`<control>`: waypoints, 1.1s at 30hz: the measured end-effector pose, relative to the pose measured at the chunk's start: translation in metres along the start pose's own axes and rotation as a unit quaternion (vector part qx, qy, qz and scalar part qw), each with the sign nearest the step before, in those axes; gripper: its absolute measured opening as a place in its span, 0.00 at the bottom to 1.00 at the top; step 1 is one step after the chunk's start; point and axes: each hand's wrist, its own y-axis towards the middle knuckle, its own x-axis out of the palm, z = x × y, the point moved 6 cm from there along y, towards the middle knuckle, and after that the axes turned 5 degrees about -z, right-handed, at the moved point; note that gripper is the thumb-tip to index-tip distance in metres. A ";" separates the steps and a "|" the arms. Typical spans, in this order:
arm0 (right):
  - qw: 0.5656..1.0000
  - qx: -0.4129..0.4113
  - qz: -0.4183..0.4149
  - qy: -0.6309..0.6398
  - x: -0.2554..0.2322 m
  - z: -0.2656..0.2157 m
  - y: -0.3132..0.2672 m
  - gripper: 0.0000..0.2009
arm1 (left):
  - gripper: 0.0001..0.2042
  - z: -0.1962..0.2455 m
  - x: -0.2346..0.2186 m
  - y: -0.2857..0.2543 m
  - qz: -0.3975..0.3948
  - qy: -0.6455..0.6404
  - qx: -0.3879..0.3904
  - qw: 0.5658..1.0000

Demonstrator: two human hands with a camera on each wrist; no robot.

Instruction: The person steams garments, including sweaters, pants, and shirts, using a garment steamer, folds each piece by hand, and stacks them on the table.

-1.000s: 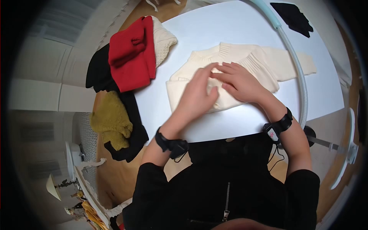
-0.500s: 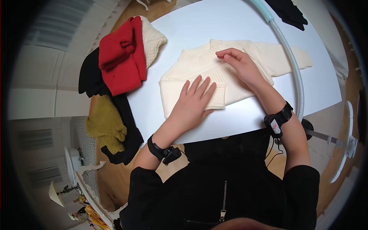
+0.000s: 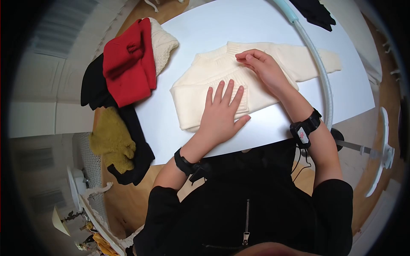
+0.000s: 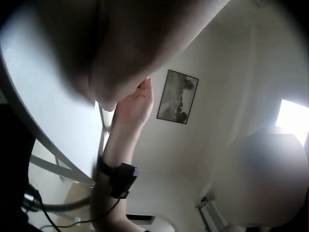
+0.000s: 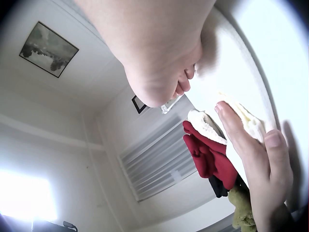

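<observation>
A cream knit sweater (image 3: 194, 81) lies on the white table (image 3: 162, 141). One sleeve is folded across its body, with the ribbed cuff near the middle, while the other sleeve (image 3: 318, 64) stretches out to the right. My left hand (image 3: 221, 117) rests palm down on the folded sleeve, fingers spread beside the cuff. Over the upper body, below the collar, my right hand (image 3: 267, 70) hovers with loosely bent fingers and nothing in them. The right wrist view shows those bent fingers (image 5: 183, 81) above the sweater, and the left hand (image 5: 263, 169) on the fabric.
On the table's left edge, a red knit garment (image 3: 130, 68) lies over black and cream ones. An olive knit piece (image 3: 112, 138) hangs below them on black cloth. A pale flexible tube (image 3: 318, 64) arches over the right side, and black cloth (image 3: 315, 13) lies at the back.
My hands, close together over the sweater at first, have drawn apart. The left moved down and flattened onto the folded sleeve; the right stayed above the upper body, fingers bending. The sleeve cuff came into view.
</observation>
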 end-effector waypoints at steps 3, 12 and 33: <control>1.000 0.004 0.004 0.002 -0.001 0.006 0.001 0.13 | 0.36 -0.005 -0.007 0.003 -0.011 -0.032 0.007 0.999; 0.999 0.000 0.029 0.017 -0.013 -0.043 -0.034 0.12 | 0.29 -0.035 -0.003 -0.002 0.004 -0.045 -0.047 0.998; 0.911 0.042 0.149 0.382 -0.084 -0.002 -0.074 0.18 | 0.28 -0.078 -0.006 -0.054 0.064 -0.079 -0.051 0.993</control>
